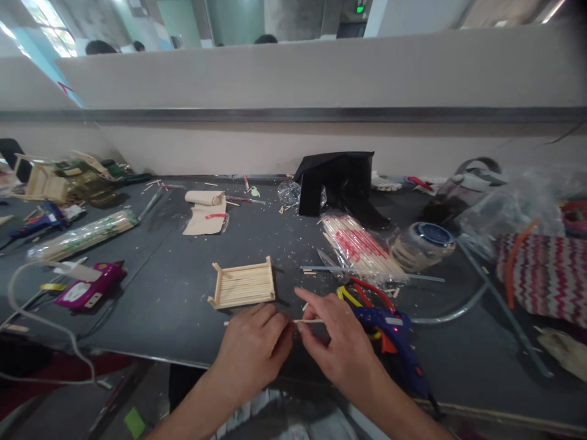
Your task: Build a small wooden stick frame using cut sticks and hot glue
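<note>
My left hand (257, 337) is closed around a thin wooden stick (308, 321) near the table's front edge. My right hand (340, 335) pinches the same stick at its right part, with the index finger stretched forward. Just beyond my left hand lies a small tray-like frame (244, 286) built of wooden sticks, with short posts at its corners. A blue glue gun (395, 325) with a small red light rests right beside my right hand. Behind it are tools with red handles (367, 287) and yellow handles (349, 297), partly covered.
Bagged wooden sticks (362, 247) lie at right, beside a lidded plastic jar (424, 244). A black bag (339, 183) stands at the back. Leftward are sandpaper-like brown sheet (204, 221), a wrapped stick bundle (87, 234) and a purple power strip (89, 287) with a white cable.
</note>
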A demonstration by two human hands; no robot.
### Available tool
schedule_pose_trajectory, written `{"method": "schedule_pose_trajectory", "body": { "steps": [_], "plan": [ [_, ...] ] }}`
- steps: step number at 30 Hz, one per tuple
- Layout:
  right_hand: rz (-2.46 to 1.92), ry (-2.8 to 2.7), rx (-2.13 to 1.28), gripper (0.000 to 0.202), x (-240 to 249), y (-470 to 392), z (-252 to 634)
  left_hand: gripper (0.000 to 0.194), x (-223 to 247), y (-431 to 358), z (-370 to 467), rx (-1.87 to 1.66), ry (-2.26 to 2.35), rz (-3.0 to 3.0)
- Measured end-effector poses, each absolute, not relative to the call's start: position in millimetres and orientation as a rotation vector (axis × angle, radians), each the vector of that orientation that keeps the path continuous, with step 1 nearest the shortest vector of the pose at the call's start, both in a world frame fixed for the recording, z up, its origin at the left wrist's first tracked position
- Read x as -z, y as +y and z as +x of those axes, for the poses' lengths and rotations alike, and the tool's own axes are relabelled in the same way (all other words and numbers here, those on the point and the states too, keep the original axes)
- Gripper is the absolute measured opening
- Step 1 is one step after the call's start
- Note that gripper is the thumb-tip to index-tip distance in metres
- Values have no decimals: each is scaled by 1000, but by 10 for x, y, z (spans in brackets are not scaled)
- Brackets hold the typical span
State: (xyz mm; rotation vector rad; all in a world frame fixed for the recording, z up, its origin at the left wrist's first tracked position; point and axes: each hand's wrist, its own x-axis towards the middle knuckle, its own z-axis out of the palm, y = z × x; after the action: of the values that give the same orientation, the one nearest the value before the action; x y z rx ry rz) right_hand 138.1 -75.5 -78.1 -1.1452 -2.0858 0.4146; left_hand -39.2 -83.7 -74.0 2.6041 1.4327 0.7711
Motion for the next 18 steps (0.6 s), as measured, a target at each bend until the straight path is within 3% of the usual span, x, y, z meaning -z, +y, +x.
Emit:
{"method": "schedule_pose_trajectory", "body": {
  "steps": [12,18],
  "plan": [
    [-1146,-2079,-282,39,644,-858,1499,18,679,-832,-308,-905,1386,2391],
    [-1475,-1853,-35,24,693,-1017,2173,10,567,-735,-434,-1042,1419,2255]
  ]
}}
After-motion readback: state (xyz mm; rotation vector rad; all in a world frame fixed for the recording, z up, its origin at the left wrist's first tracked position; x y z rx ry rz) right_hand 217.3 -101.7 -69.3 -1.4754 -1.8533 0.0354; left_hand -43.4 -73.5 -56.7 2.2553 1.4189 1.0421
